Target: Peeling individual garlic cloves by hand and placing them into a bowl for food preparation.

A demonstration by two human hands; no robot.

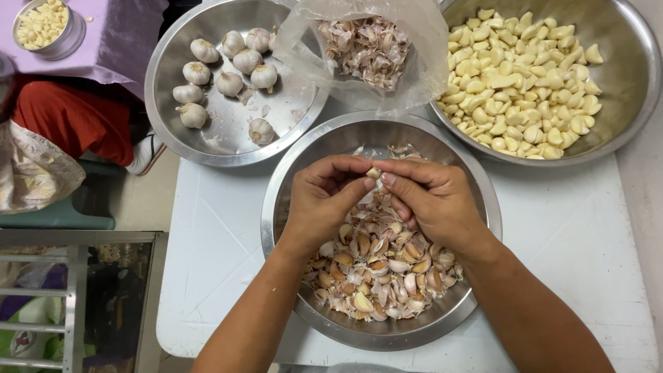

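White bench (228,228) carries three steel bowls. Over the middle bowl (483,200), both forearms rise from the lower edge and bend inward. Left hand (324,200) curls, thumb and forefinger pinched on a garlic clove (373,173); right hand (431,200) meets it, fingertips on the same clove. Unpeeled cloves (380,269) lie beneath. Up-left of that bowl sit whole garlic bulbs (228,76); up-right, peeled cloves (525,76).

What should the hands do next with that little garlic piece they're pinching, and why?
Probably pull the skin off the garlic clove that the left hand and right hand pinch together by the fingertips. It sits over the bowl of unpeeled cloves, while bare cloves fill the big bowl at upper right, and loose skins fill the plastic bag.
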